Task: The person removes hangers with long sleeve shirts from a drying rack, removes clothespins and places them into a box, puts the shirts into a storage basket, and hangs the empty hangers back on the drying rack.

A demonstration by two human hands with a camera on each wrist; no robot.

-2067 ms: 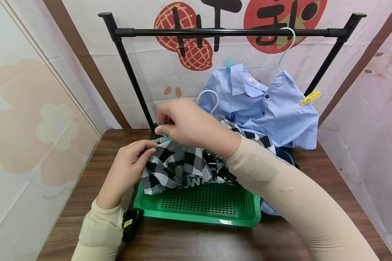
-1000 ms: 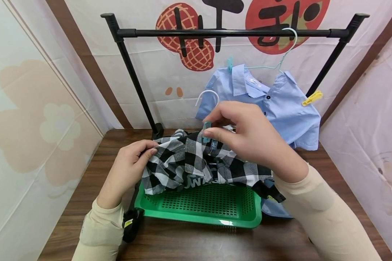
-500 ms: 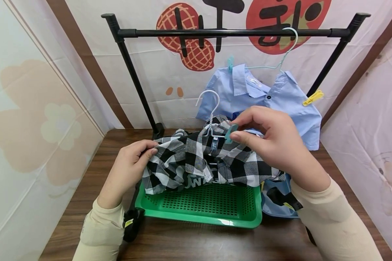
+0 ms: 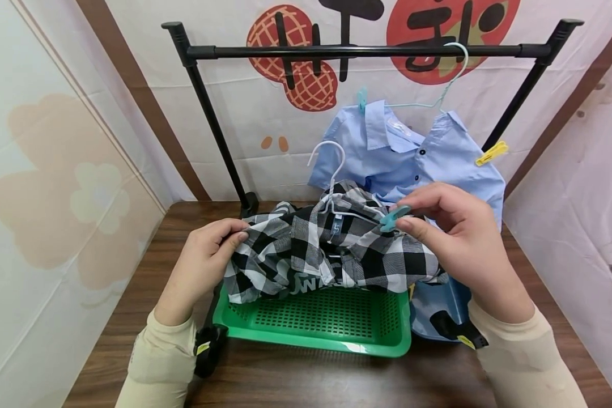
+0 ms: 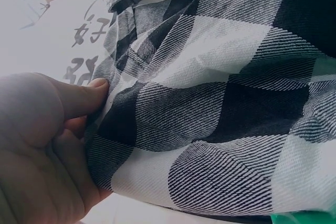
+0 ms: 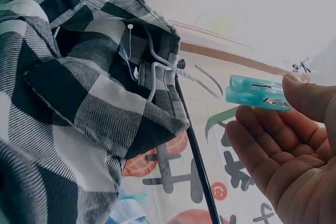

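In the head view, a black-and-white checked shirt [image 4: 372, 255] lies over the back of a green basket. A white hanger [image 4: 331, 181] sits in its collar, hook upward. My left hand [image 4: 204, 255] pinches the shirt's left shoulder edge between thumb and fingers; the left wrist view shows this checked cloth [image 5: 184, 108] up close. My right hand [image 4: 459, 243] pinches a teal clothespin [image 4: 395, 218] over the shirt's right shoulder. In the right wrist view the clothespin [image 6: 257, 93] appears apart from the cloth, its tip near the hanger hook [image 6: 210, 80].
A black rack [image 4: 357, 52] stands behind. From its bar hangs a light blue shirt [image 4: 387, 136] on a teal hanger, with a teal and a yellow clothespin [image 4: 492, 153]. The green basket [image 4: 316, 340] is in front. A blue basin [image 4: 436, 311] stands right of it, partly hidden.
My right hand has moved from the checked shirt's left shoulder across the collar to its right shoulder, carrying the teal clothespin. My left hand keeps its grip in place.
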